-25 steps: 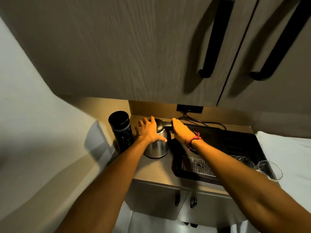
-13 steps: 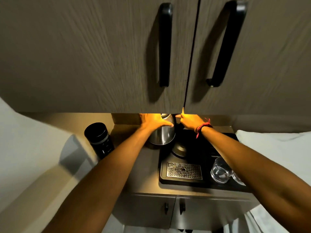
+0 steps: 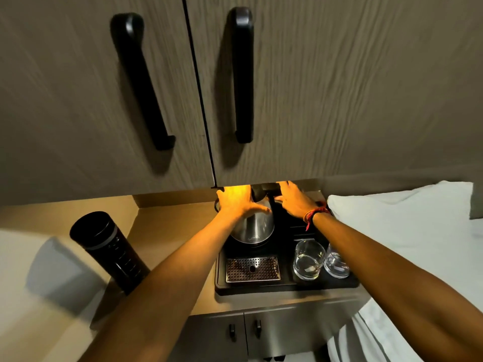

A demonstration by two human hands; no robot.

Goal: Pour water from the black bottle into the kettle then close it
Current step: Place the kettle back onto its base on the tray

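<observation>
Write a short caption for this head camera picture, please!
Both hands, left hand and right hand, steady the steel kettle on its black tray.

The scene is dim overall, lit by a warm glow from under the cabinet [image 3: 313,100] just above the fingers [image 3: 285,185], which turns both hands bright orange-yellow. The kettle [image 3: 254,226] below the fingers carries soft metallic glare. Left of the fingers, the black bottle [image 3: 109,246] throws a broad grey shadow across the pale wall. The cabinet handles [image 3: 241,74] cast dark shadows on the wood grain, which is smeared by motion blur. Wide-angle distortion bends lines toward the edges.
</observation>
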